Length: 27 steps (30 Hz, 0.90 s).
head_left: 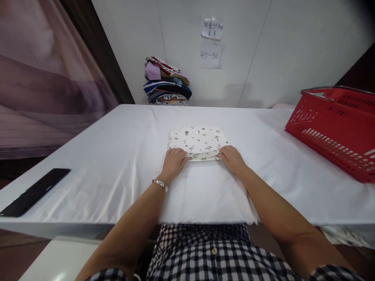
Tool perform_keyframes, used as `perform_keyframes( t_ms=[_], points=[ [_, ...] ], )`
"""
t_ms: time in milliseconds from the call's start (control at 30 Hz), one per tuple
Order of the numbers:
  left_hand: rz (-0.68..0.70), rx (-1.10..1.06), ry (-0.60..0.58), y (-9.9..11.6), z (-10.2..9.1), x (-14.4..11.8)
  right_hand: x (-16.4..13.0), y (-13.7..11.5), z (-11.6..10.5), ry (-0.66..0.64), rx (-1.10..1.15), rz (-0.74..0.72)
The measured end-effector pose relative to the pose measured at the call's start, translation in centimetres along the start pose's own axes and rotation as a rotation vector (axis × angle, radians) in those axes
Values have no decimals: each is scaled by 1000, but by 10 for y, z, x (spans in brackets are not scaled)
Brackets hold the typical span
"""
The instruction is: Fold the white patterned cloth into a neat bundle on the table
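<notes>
A folded white cloth (199,139) printed with small palms and other motifs lies flat at the middle of the table, its layered edge facing me. My left hand (174,160) is at the near left corner, its fingers on top and the thumb at the layered edge. At the near right corner my right hand (232,158) grips the same cloth in a similar way. Both hands rest low against the table, fingers closed around the corners. The undersides of the corners are hidden.
A white-covered table (125,148) spreads out before me. A red plastic basket (336,128) stands at the right, and a black phone-like slab (35,191) lies near the left edge. Behind the table's far edge is a stack of folded fabrics (167,84) against the wall.
</notes>
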<state>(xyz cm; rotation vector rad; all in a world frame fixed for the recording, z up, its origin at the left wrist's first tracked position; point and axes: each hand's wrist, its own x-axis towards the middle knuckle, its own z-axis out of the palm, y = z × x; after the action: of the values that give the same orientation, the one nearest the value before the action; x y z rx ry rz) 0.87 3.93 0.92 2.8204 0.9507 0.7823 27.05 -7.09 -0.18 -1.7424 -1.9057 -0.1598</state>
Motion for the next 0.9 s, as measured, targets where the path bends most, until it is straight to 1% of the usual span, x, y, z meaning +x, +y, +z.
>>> perform_keyframes(
  t_ms=[167, 533, 767, 900],
  points=[
    [60, 4, 8, 0, 4, 0, 0, -1, -1, 9, 11, -1],
    [83, 63, 0, 6, 1, 12, 0, -1, -3, 34, 35, -14],
    [70, 67, -10, 5, 1, 13, -4, -3, -4, 5, 58, -40],
    [86, 54, -23, 2, 3, 10, -6, -2, -6, -53, 75, -60]
  ],
)
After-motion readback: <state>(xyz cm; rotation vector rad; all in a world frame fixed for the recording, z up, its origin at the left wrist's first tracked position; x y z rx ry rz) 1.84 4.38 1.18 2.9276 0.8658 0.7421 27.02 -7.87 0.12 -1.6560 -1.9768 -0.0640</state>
